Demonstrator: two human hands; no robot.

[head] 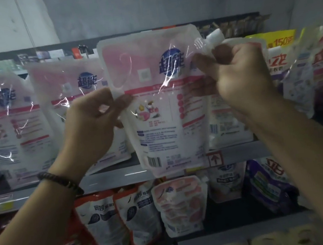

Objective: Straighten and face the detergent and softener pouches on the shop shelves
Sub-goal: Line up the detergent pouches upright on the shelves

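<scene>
Centre frame: pink-and-white pouch (160, 102) held in front of the grey shelf edge (110, 178), left edge pinched by left hand (93, 123), spout corner gripped by right hand (238, 75). Bare grey wall (141, 5) across the top; more pouches (180, 206) below.

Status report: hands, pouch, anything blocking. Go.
Left hand pinches left edge of pouch, right hand grips its top corner by the spout. Held up off the upper shelf, barcode side facing us. Matching pouches stand close behind.

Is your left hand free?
No, the left hand pinches the pink pouch at its left edge; the right hand grips its top corner.
</scene>
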